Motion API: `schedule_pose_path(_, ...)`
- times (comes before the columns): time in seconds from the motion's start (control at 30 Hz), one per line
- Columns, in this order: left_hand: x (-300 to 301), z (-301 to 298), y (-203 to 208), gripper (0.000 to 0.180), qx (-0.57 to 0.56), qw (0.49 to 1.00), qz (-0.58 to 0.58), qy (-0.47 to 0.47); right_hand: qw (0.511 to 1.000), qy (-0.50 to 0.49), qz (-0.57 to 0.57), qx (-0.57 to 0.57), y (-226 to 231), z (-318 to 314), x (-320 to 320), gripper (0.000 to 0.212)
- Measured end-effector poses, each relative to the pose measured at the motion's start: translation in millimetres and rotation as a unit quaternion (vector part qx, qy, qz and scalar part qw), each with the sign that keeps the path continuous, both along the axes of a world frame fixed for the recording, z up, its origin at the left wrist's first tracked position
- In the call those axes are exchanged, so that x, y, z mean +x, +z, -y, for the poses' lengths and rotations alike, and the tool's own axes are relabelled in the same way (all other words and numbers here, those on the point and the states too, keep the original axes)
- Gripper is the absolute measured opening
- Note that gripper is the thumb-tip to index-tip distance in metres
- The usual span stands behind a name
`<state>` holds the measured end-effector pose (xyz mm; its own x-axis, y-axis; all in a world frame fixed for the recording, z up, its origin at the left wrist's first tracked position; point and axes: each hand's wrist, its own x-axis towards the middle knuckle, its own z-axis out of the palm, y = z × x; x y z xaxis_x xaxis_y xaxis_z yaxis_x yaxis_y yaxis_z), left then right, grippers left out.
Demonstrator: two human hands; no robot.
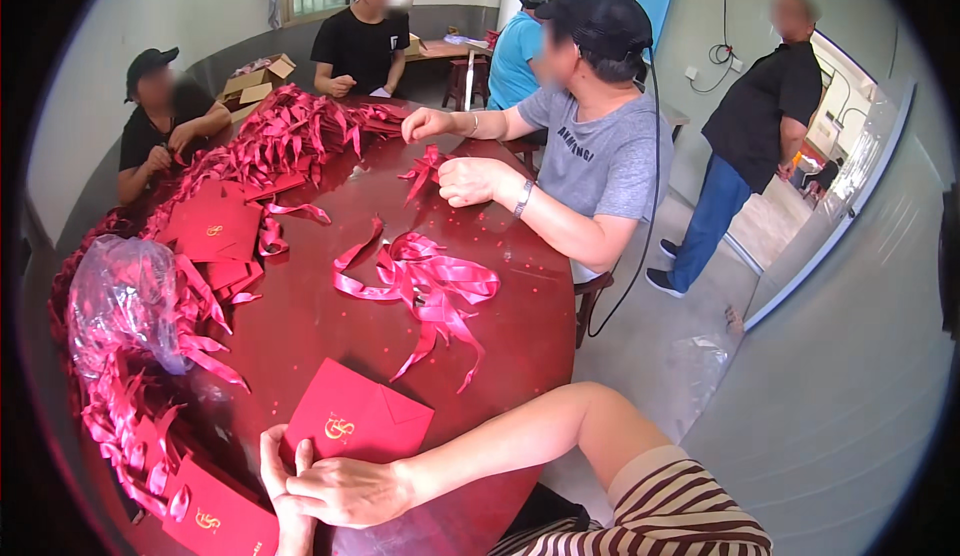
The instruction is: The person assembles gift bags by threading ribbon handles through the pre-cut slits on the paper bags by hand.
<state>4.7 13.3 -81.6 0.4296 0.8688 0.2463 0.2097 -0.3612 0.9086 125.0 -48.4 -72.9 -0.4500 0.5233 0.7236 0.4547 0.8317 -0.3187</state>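
A folded red paper gift bag point(395, 411) with a gold emblem lies at the near edge of the table, tilted in front of me. My left hand point(282, 491) is closed at the bag's left corner, one finger along its edge. Across it comes my right hand point(355, 491), fingers bent and pressed together against the left hand and the bag's lower edge. What the right fingertips pinch, if anything, is hidden. Beyond the bag lies a loose bunch of pink satin ribbons point(425, 281). Another red gift bag point(215, 516) rests left of my hands.
Red bags with ribbons point(270, 141) are heaped along the table's left side, partly under a clear plastic bag point(125, 301). A co-worker in grey point(610, 156) handles ribbons across the round table point(530, 356). Others sit behind; one person point(760, 116) stands right. A black cable point(650, 206) hangs down.
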Motion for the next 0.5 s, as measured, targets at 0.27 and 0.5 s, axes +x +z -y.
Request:
schedule_pose_path(0.27,-5.6,-3.2,-2.3,0.039,0.021,1.000,-0.014,-0.003,0.999,0.016,-0.019,-0.037,-6.2,1.2,-2.8,0.023)
schedule_pose_path(0.5,-7.4,-2.0,-1.8,0.038,0.065,0.998,-0.028,-0.001,0.999,0.002,-0.032,-0.020,2.2,6.3,1.4,0.027)
